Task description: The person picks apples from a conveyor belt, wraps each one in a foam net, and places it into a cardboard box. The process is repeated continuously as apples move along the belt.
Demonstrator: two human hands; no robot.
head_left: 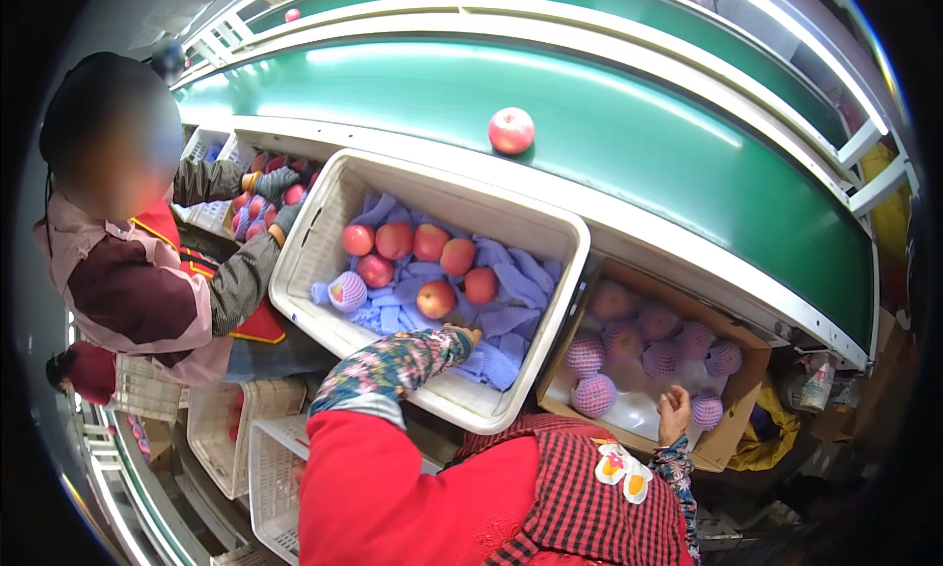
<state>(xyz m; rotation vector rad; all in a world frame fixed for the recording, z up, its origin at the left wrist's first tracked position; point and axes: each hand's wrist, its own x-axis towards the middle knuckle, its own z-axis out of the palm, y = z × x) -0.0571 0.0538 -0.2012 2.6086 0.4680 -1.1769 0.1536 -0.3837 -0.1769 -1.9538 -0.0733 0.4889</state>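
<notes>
My left hand (467, 335) reaches into a white plastic crate (575, 261), down at the purple foam net sleeves (501, 363). Its fingers are mostly hidden, so whether it grips a sleeve does not show. Several bare red apples (436, 299) lie on the sleeves beyond it, along with one netted apple (348, 293). Over the near side of a cardboard box (751, 369), my right hand (674, 416) has loosely bent fingers, apart, with nothing visible in them. A netted apple (705, 410) sits just right of it; several more netted apples (662, 358) fill the box's far part.
A green conveyor belt (393, 84) with a white rim runs behind the crate, carrying one apple (512, 131). To the left, a co-worker (167, 291) handles apples in another crate with gloved hands. White crates (221, 428) stand at lower left; a yellow bag (776, 428) lies right.
</notes>
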